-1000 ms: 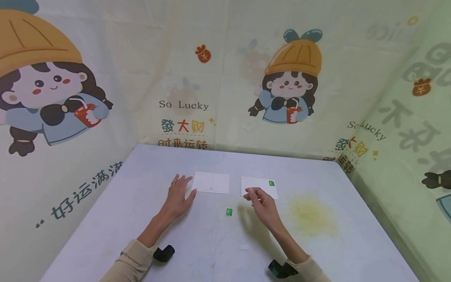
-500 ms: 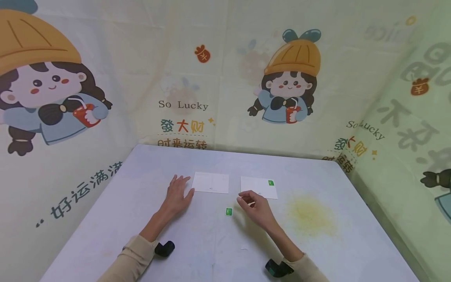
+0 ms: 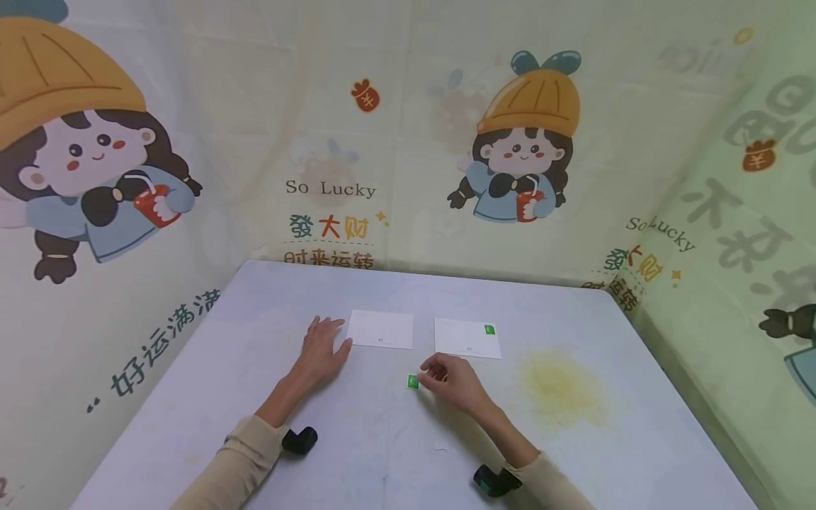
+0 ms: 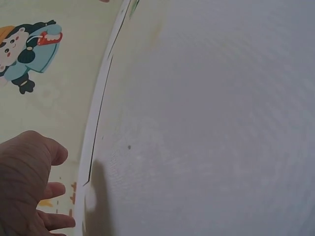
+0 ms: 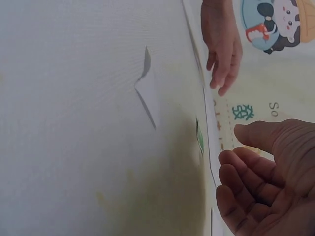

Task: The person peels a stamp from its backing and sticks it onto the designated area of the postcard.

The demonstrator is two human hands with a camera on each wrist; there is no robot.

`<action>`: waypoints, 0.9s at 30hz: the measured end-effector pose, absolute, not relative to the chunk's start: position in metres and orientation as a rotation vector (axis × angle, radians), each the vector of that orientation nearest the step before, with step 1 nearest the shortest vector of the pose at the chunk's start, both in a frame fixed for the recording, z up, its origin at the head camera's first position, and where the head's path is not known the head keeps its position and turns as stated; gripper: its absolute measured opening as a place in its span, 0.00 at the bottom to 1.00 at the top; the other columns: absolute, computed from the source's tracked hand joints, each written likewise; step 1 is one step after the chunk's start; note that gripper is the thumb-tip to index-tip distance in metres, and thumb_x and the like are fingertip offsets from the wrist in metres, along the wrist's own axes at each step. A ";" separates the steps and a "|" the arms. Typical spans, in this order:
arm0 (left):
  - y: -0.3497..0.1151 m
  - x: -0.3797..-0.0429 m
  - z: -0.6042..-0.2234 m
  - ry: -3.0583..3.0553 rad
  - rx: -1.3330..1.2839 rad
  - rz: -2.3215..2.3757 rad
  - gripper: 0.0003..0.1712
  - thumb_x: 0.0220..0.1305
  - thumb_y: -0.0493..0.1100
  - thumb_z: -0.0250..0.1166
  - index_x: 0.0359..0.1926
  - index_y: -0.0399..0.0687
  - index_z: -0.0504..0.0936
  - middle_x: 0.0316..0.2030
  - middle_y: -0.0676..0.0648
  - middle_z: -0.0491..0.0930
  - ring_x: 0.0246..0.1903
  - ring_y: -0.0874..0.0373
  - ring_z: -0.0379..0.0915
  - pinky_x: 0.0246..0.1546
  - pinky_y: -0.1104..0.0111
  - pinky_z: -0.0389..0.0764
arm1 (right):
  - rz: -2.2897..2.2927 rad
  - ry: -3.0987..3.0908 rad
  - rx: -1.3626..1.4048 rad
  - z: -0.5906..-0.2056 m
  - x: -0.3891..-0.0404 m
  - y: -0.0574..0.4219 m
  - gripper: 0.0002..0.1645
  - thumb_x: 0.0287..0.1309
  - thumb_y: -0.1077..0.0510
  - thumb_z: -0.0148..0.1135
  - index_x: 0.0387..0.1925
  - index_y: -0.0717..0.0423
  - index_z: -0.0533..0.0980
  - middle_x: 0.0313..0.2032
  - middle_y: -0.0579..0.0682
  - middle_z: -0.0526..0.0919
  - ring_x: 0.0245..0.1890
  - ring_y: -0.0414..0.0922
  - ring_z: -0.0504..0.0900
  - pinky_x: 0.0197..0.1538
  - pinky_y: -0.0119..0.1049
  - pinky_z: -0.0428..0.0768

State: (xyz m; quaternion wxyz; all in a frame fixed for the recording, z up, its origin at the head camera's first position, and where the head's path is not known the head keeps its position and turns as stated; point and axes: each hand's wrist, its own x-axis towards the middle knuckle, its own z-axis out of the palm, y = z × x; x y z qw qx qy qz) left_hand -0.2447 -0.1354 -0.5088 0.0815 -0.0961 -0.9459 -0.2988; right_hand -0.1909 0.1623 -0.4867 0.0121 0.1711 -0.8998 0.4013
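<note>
Two white cards lie flat on the table: the left card (image 3: 381, 330) and the right card (image 3: 464, 341), which bears a green stamp (image 3: 489, 329) at its upper right. Nearer the front lies a loose green stamp (image 3: 413, 382). My right hand (image 3: 451, 381) hovers beside that stamp, fingers loosely bent; the right wrist view shows nothing between thumb and fingers, with the stamp (image 5: 200, 137) past them. With fingers spread, my left hand (image 3: 321, 354) is at the left card's left edge; whether it touches is unclear. The left wrist view shows part of this hand (image 4: 24, 182).
The white table (image 3: 357, 467) ends at a printed cloth backdrop (image 3: 408, 142) behind and at both sides. A yellow stain (image 3: 564, 386) marks the tabletop at right. A small raised white flap (image 5: 148, 93) sits near the front.
My right hand has moved left and toward me, from over the right card to beside the loose stamp. The left hand has barely moved; the cards and stamps stay put.
</note>
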 end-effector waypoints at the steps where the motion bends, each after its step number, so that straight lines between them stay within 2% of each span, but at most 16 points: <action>1: -0.135 -0.245 -0.509 -2.830 -0.289 -0.899 0.31 0.71 0.44 0.60 0.67 0.27 0.70 0.66 0.27 0.70 0.73 0.32 0.54 0.76 0.43 0.45 | 1.245 -2.815 0.531 -0.487 -0.191 0.162 0.06 0.60 0.57 0.72 0.37 0.55 0.84 0.27 0.41 0.80 0.28 0.38 0.76 0.31 0.30 0.75; 15: -0.134 -0.254 -0.506 -2.921 -0.247 -0.911 0.31 0.72 0.45 0.59 0.68 0.28 0.69 0.68 0.27 0.68 0.74 0.31 0.50 0.75 0.41 0.47 | 1.186 -2.870 0.496 -0.489 -0.197 0.155 0.08 0.58 0.58 0.74 0.34 0.56 0.82 0.24 0.42 0.77 0.25 0.38 0.72 0.27 0.28 0.71; 27: -0.133 -0.256 -0.501 -2.985 -0.228 -0.851 0.31 0.72 0.45 0.60 0.68 0.30 0.70 0.70 0.25 0.63 0.75 0.29 0.46 0.74 0.38 0.50 | 1.172 -2.923 0.446 -0.492 -0.200 0.151 0.07 0.58 0.58 0.74 0.33 0.56 0.81 0.23 0.42 0.76 0.26 0.39 0.72 0.29 0.28 0.70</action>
